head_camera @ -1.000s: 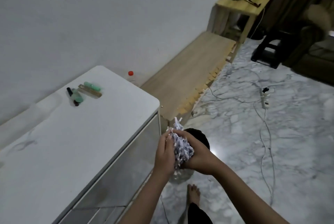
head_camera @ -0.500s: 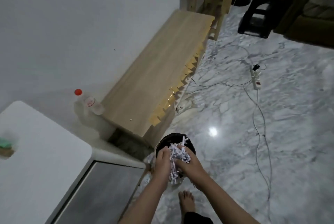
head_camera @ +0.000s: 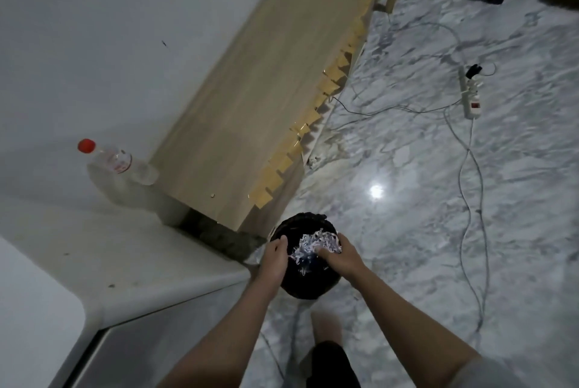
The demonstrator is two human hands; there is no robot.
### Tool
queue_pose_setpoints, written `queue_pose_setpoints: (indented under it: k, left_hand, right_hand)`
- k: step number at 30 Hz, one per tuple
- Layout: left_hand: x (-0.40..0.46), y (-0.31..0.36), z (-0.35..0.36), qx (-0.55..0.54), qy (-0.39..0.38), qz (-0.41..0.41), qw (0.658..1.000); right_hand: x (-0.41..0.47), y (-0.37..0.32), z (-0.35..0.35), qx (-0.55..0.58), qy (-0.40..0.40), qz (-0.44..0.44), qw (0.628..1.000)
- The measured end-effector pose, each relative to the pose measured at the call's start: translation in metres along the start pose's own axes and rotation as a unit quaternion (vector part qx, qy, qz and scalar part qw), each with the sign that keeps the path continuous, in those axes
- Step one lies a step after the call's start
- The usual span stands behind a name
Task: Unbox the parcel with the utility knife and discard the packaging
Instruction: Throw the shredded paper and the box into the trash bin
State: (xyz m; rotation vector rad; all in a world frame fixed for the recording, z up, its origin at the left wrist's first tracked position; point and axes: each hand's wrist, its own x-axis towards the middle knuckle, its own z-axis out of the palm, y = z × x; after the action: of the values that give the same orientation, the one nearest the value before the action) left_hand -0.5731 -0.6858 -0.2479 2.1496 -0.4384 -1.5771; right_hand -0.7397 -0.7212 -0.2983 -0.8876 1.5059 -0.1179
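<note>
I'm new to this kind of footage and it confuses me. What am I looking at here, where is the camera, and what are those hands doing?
There is no machine here. A person wears a wide-angle camera on the head, so you look down along their own bare arms. The left hand rests at the rim of a black bin on the marble floor. The right hand presses on a wad of shredded paper, packing filler, inside the bin's mouth. Around them: a white cabinet top, a clear bottle with a red cap by the wall, a low wooden bench, and a power strip with cords on the floor.
</note>
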Motion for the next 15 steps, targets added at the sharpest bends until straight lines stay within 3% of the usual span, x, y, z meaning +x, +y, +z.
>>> queue_pose_setpoints:
  k: [5, 9, 12, 15]
  left_hand:
    - [-0.025, -0.021, -0.015, -0.046, 0.016, 0.008, 0.999]
    - [-0.018, -0.075, -0.037, -0.078, 0.027, 0.046, 0.996]
    - [-0.126, -0.041, -0.067, -0.086, 0.070, 0.110, 0.988]
    - [-0.209, -0.049, -0.105, -0.109, 0.147, 0.189, 0.965]
  right_hand:
    - [-0.048, -0.023, 0.017, 0.061, 0.031, 0.026, 0.997]
    - [-0.099, -0.039, 0.044, 0.082, 0.049, -0.027, 0.995]
    - [-0.149, -0.053, 0.076, 0.085, 0.077, -0.102, 0.988]
    - [-0.213, -0.069, 0.120, 0.066, 0.091, -0.218, 0.969]
